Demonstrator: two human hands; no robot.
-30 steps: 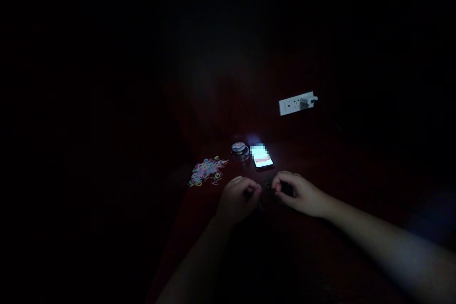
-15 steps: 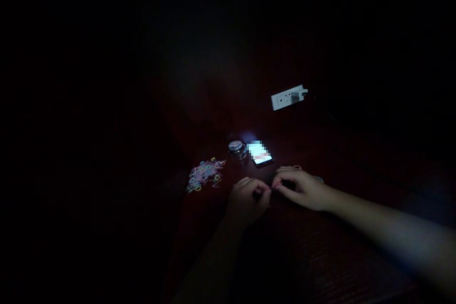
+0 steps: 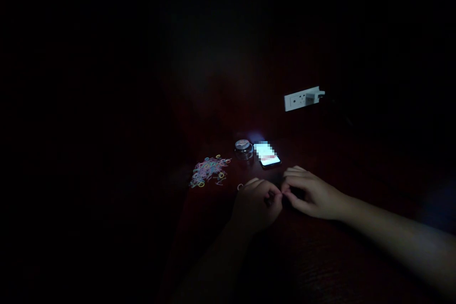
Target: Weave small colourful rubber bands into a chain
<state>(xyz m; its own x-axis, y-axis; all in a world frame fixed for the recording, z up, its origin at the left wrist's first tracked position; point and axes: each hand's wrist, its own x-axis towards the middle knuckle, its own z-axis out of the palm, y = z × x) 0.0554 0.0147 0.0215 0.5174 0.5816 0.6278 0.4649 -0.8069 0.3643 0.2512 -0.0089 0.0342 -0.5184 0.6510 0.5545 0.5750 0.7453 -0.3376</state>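
Note:
Low over the dark red table, my left hand and my right hand meet fingertip to fingertip. Both are closed in a pinch. Whatever lies between the fingertips is too small and dark to make out. A single pale rubber band lies just behind my left hand. Farther left is a loose pile of small coloured rubber bands, pink, purple, yellow and blue. Beyond the hands, a phone lies with its screen lit.
A small clear jar with a lid stands left of the phone. On the wall behind is a white socket panel with a plug in it. The table's left edge runs below the pile. Most of the surroundings are black.
The view has shifted, so the jar, phone and socket sit farther right. My hands stay pinched together. The pale band behind my left hand now shows.

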